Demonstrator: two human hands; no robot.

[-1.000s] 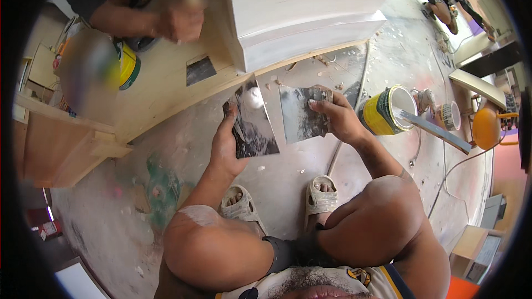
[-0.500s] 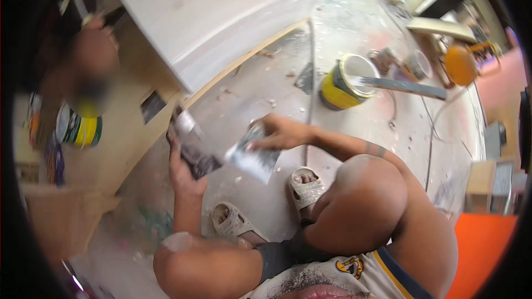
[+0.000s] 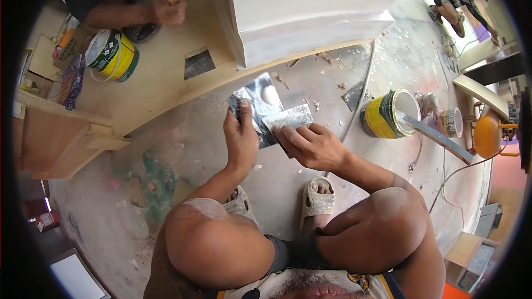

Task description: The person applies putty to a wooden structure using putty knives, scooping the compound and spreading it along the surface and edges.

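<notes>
My left hand is closed on a dark flat plate, its thumb lying over the face. White paste is smeared on the plate, with a rounded lump near its far right edge. My right hand grips a flat putty scraper, fingers spread along its whitish, stained blade. The scraper's left edge overlaps the plate's lower right part. Both tools are held above the floor, in front of my bent knees.
A white-coated panel stands ahead on a wooden base. To the right, a yellow and black bucket has a long flat bar across it. Another bucket stands far left, near a co-worker's hand. A cable crosses the floor.
My hands have come together: the scraper, apart from the plate before, now overlaps it. The whole view has turned, and the panel and buckets appear shifted to the right.
</notes>
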